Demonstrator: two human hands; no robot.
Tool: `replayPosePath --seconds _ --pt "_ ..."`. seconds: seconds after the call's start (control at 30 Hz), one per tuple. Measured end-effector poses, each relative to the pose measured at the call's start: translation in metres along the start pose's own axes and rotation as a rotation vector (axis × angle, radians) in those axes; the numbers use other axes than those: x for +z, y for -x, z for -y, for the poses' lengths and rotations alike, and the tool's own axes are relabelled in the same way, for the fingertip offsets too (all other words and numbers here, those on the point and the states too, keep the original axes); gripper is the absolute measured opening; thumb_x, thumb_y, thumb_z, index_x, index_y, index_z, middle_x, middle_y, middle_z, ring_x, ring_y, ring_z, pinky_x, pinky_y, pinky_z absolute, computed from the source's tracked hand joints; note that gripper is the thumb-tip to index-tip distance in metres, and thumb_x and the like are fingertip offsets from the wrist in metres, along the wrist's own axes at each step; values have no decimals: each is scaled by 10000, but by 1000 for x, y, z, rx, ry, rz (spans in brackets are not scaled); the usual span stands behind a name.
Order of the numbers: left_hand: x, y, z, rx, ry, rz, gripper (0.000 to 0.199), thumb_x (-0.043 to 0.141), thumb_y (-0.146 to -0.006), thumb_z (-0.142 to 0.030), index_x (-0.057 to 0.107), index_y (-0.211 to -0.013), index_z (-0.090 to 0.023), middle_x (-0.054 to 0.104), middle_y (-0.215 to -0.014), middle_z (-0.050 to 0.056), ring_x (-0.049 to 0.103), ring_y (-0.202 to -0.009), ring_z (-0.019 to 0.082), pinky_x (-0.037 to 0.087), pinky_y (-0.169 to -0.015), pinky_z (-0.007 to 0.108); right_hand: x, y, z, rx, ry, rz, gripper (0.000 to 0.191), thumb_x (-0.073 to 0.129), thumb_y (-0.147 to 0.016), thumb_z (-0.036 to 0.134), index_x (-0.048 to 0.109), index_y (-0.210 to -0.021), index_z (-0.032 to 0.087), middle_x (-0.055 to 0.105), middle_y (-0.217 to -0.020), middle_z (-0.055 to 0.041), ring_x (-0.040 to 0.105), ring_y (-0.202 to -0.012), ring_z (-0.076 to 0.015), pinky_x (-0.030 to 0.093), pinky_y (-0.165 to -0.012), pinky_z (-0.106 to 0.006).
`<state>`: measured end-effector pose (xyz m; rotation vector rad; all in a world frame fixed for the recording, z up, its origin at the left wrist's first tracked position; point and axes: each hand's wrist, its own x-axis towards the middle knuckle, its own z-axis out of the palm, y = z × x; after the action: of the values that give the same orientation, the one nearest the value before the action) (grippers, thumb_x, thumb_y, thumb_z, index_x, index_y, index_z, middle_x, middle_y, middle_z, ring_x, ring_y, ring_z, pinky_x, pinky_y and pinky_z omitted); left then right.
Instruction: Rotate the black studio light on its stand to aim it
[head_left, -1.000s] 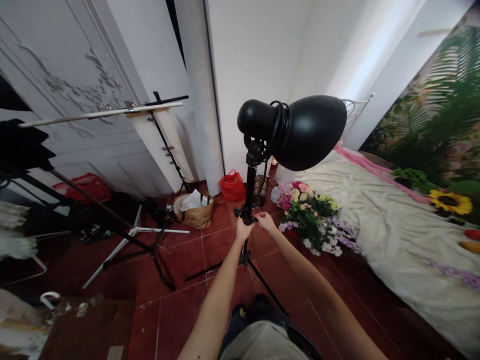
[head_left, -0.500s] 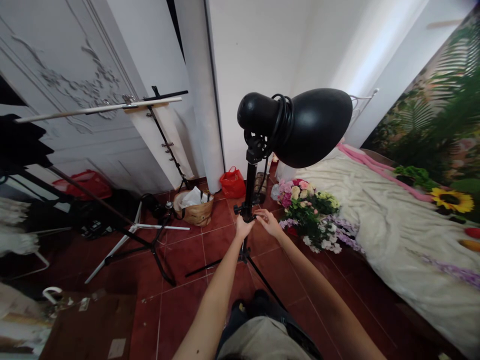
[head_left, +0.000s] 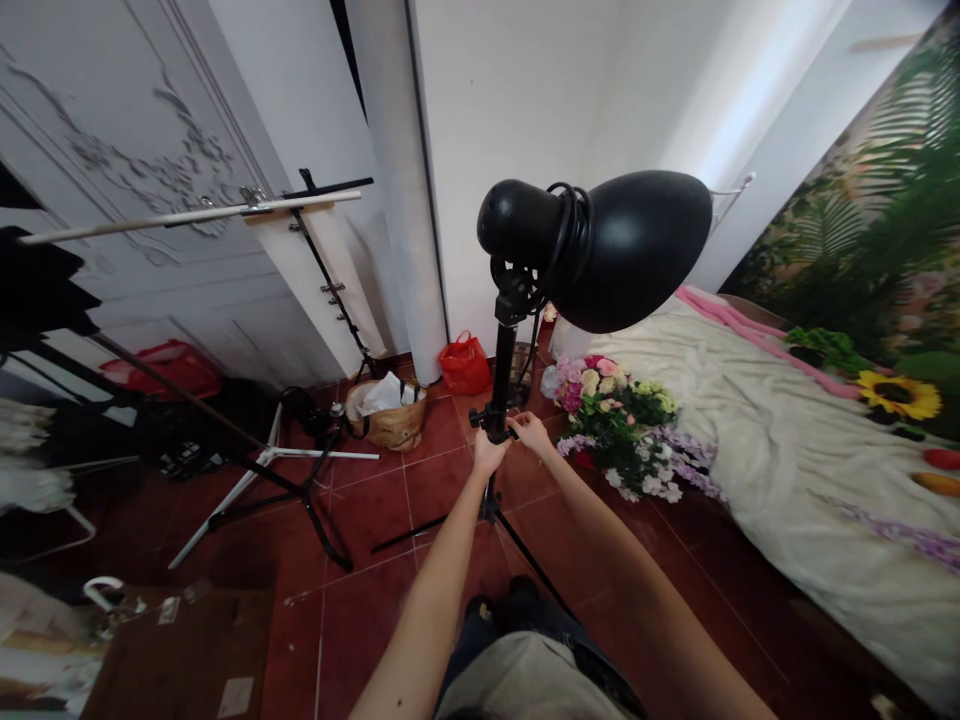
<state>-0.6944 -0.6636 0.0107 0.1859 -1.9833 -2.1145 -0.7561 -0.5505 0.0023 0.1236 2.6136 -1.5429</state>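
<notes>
- Left hand [head_left: 490,452] reaches down, its grip around the lamp stand [head_left: 504,370].
- Right hand [head_left: 531,432] has its grip pinching a knob [head_left: 513,434].
- Red floor [head_left: 442,480]; bed [head_left: 780,450] at right.

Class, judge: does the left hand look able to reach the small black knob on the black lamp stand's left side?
Probably yes: the left hand holds the stand just below the knob, nothing visible between.

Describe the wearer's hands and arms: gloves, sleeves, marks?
Left hand and right hand: no gloves. Left forearm and right forearm: no sleeves, watch or bracelet visible; small dark spot on the left. Rings: can't tell.
</notes>
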Motion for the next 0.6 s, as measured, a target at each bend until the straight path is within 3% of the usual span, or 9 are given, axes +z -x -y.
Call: replayPosePath --seconds 0.1,0.27,0.43,0.6 --pt "0 -1 4 16 -9 0 241 731 -551 -159 594 -747 -132 682 -836 118 630 -814 229 489 -804 398 -1 -14 6 143 48 40 158 679 -622 305 600 -628 168 604 -552 -17 603 -646 -172 430 -614 -255" --pt "0 -5 10 33 5 8 316 769 -521 -221 609 -778 -130 685 -811 112 632 -829 239 495 -791 395 1 -14 5 123 -44 68 166 681 -595 269 577 -505 175 525 -419 -2 595 -594 -192 442 -596 -280" --pt "-2 -5 10 9 14 22 290 722 -560 -167 620 -828 -125 686 -862 134 635 -855 234 488 -812 400 12 22 -1 -65 -256 15 295 510 -754 455 613 -774 179 658 -758 -48 605 -795 -178 480 -697 -274" --pt "-6 -5 10 23 -6 42 256 695 -585 -171 631 -827 -118 686 -847 128 634 -805 212 496 -788 387 19 49 -11 -255 -332 29 420 348 -855 518 566 -1020 200 629 -974 -67 572 -942 -172 478 -796 -281"
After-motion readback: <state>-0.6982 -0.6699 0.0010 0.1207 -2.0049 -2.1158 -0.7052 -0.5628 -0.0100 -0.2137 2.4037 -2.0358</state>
